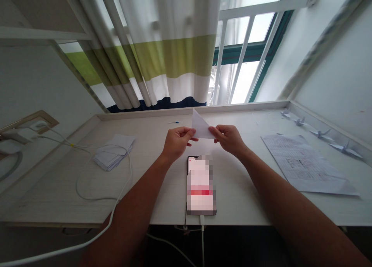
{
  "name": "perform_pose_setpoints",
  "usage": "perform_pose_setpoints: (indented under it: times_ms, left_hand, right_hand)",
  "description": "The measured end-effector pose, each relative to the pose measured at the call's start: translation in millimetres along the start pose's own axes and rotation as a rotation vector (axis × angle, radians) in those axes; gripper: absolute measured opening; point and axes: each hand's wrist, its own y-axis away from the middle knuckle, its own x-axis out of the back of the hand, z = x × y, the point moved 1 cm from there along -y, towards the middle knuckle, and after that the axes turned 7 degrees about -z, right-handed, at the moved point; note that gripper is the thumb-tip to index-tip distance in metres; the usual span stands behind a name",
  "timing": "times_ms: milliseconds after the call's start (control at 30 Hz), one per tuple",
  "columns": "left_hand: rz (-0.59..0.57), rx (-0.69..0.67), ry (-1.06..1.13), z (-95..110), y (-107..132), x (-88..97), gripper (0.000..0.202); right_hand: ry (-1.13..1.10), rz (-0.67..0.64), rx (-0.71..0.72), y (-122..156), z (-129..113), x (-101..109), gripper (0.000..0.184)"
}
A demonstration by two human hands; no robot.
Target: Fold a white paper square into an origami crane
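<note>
A small white sheet of paper folded into a triangle (200,127) is held just above the desk (145,174), its point up. My left hand (177,142) pinches its lower left corner, fingers closed. My right hand (229,138) pinches its lower right corner the same way. Directly below the hands a phone (201,185) lies flat on the desk with its screen lit and a cable plugged into its near end.
A stack of white paper squares (114,155) lies to the left. A white cable (87,174) loops across the desk from a wall socket. A printed sheet (305,162) lies to the right. Several folded paper cranes (319,134) line the right ledge. Curtain and window stand behind.
</note>
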Motion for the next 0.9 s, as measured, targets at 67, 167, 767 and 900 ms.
perform_pose_setpoints:
  times_ms: [67, 167, 767, 900]
  left_hand:
    - [0.005, -0.008, -0.029, -2, -1, 0.7, 0.042]
    - [0.025, -0.009, -0.033, -5, -2, 0.3, 0.04]
    - [0.082, -0.013, 0.158, -1, -6, 4.3, 0.045]
    - [0.072, -0.021, 0.169, -3, -6, 5.2, 0.046]
  right_hand:
    - [0.017, 0.013, 0.001, 0, 1, 0, 0.071]
    - [0.049, 0.044, 0.012, -1, 2, 0, 0.071]
    - [-0.286, -0.061, 0.144, 1, -6, -4, 0.041]
    - [-0.302, -0.05, 0.149, 1, -6, -3, 0.045]
